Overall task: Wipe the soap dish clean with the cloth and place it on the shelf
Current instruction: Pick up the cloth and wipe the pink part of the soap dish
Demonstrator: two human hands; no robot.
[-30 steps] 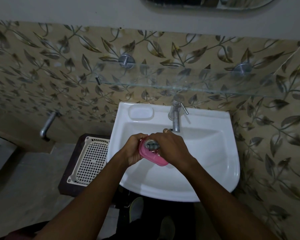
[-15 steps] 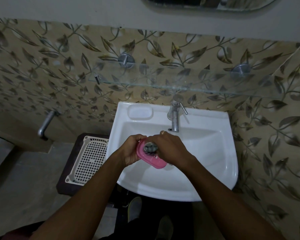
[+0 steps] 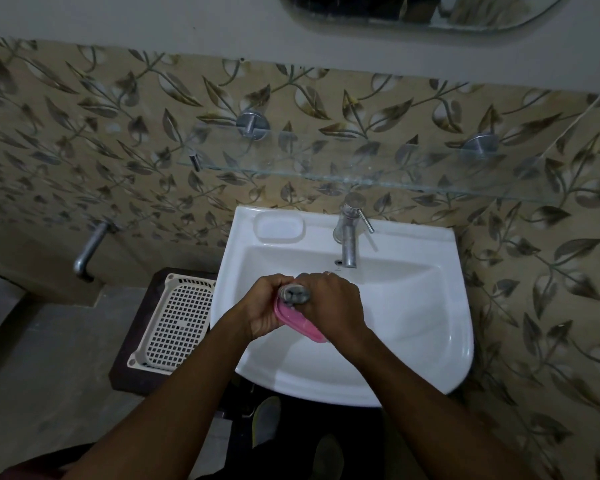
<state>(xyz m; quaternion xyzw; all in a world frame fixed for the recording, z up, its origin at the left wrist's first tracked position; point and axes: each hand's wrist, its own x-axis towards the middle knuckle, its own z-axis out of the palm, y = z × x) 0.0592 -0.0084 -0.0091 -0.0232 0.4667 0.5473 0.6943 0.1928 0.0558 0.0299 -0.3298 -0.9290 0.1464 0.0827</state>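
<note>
Both hands are busy over the white ceramic sink [image 3: 413, 306]: the left hand [image 3: 262, 311] has its grip clamped on the pink oval plastic soap dish [image 3: 300, 323], and the right hand [image 3: 329, 306] has a wadded grey cloth [image 3: 294, 294] pinched against the dish's top end. Looks like wiping's mid-way, and the clear glass wall shelf [image 3: 361, 168] sits bare, so placing is left. Count: one dish, one cloth, one shelf, one steel tap [image 3: 349, 233], one cream mesh basket [image 3: 177, 323].

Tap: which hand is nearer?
Right. The right hand is just below the tap, pressing the cloth into the soap dish; the left hand grips the dish further left, away from it.
</note>
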